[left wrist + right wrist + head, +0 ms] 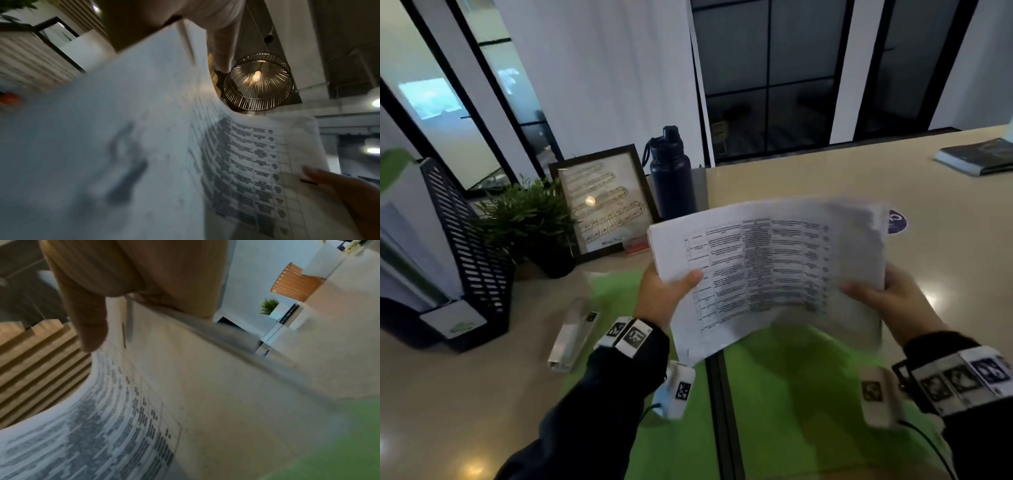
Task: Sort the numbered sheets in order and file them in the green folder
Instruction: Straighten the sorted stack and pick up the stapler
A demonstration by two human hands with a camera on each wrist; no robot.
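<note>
A stack of white sheets [767, 270] printed with tables is held in the air above the open green folder [791, 394], which lies flat on the table. My left hand [671, 291] grips the stack's left edge, thumb on top. My right hand [887, 301] grips the right edge, thumb on the printed face. The sheets sag in a curve between the hands and their right part is blurred. In the left wrist view the sheets [144, 146] fill the frame and the right hand's thumb [329, 181] shows at the far edge. In the right wrist view my thumb [90, 324] lies on the sheets [185, 386].
A stapler [573, 334] lies left of the folder. A black mesh file rack [469, 253], potted plant [534, 222], framed picture [602, 202] and dark bottle [671, 174] stand along the back left. A book [976, 157] lies at the far right.
</note>
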